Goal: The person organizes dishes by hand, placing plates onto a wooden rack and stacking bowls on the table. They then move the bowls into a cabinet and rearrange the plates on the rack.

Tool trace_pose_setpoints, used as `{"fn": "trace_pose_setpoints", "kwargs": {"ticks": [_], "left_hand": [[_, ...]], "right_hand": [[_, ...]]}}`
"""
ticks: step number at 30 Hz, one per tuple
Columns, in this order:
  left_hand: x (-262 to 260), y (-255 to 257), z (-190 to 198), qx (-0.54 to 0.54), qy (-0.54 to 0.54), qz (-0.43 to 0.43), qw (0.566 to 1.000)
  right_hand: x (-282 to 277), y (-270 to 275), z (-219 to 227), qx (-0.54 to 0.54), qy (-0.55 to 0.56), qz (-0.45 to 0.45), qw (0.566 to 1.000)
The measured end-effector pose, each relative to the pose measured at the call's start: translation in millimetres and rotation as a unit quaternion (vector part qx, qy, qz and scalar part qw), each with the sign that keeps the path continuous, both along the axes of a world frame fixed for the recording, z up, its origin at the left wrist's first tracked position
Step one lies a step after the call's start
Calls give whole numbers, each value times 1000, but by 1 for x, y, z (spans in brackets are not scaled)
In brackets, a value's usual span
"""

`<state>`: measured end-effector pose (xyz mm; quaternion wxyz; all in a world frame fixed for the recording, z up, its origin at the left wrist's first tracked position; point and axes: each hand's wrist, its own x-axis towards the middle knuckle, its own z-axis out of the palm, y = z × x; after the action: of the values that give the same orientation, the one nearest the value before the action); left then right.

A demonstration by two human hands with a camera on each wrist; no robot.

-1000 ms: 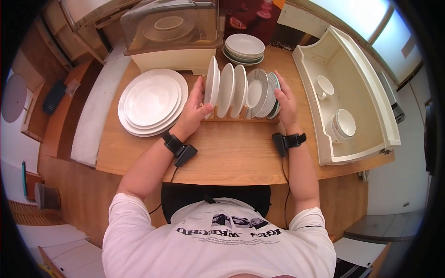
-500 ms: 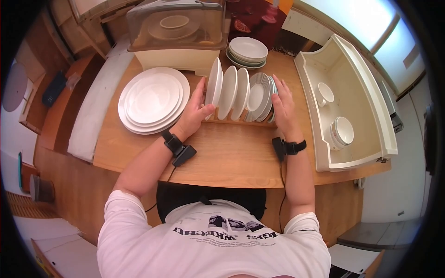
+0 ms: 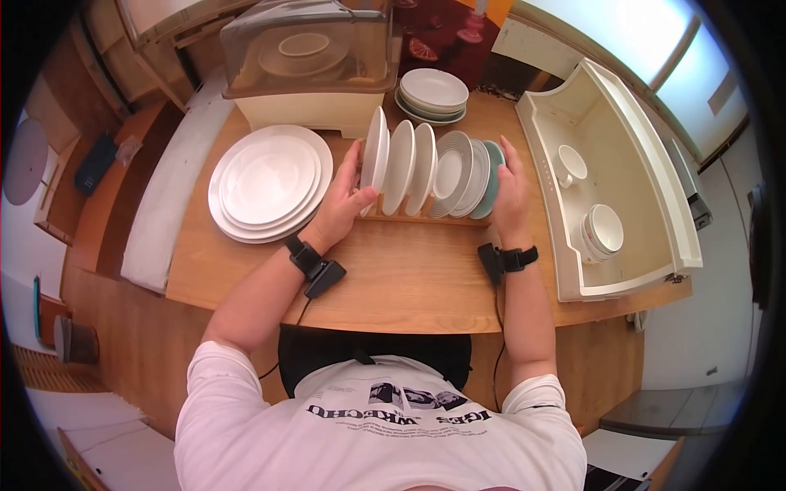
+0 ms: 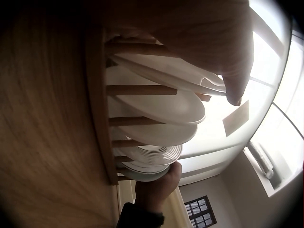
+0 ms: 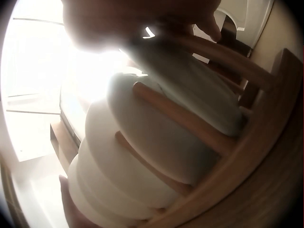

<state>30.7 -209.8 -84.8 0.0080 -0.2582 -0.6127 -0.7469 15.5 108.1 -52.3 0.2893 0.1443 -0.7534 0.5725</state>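
A wooden rack (image 3: 409, 218) holds several plates on edge: white plates (image 3: 399, 168) at left, ringed plates (image 3: 449, 173) in the middle and a green plate (image 3: 490, 182) at the right end. My left hand (image 3: 334, 209) lies along the rack's left end, fingers extended, its thumb against the leftmost plate (image 3: 374, 155). At the right end my right hand (image 3: 512, 204) rests beside the green plate with fingers nearly straight. In the left wrist view, wooden pegs (image 4: 142, 90) separate the plates. The right wrist view shows the rack's curved base (image 5: 256, 147); both hands' far fingertips are partly hidden.
Left of the rack lies a stack of large white plates (image 3: 266, 180). Behind stand a cream bin with a clear lid (image 3: 307, 110) and stacked bowls (image 3: 434, 90). A cream tray (image 3: 647, 180) on the right holds a cup (image 3: 571, 165) and stacked bowls (image 3: 604, 229).
The green plate at the right end shows more of its face than half a second ago. My right hand has shifted slightly outward around it; my left hand stays at the left end.
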Motion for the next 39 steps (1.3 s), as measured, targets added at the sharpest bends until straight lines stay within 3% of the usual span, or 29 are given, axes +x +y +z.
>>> {"fn": "trace_pose_setpoints", "kwargs": {"ticks": [7,10,13,20,26,35,39], "left_hand": [[1,0,1,-1,-10,-3,1000],[4,0,5,-10,-11,5,1000],[4,2,6,0,-6,7,1000],[-7,-3,-8,-42,27,8,999],[-9,-3,-11,-48,39,17,998],[-13,-2,-15,-40,53,27,997],[-10,-2,-11,-38,53,25,998]], "right_hand": [[5,3,6,11,1,-23,1000],[9,1,12,140,123,-97,978],[27,-13,34,230,244,-88,938],[34,-59,42,332,88,-79,936],[25,-81,36,336,96,-117,930],[18,-117,26,338,142,-92,926],[19,-126,30,379,149,-120,905]]}}
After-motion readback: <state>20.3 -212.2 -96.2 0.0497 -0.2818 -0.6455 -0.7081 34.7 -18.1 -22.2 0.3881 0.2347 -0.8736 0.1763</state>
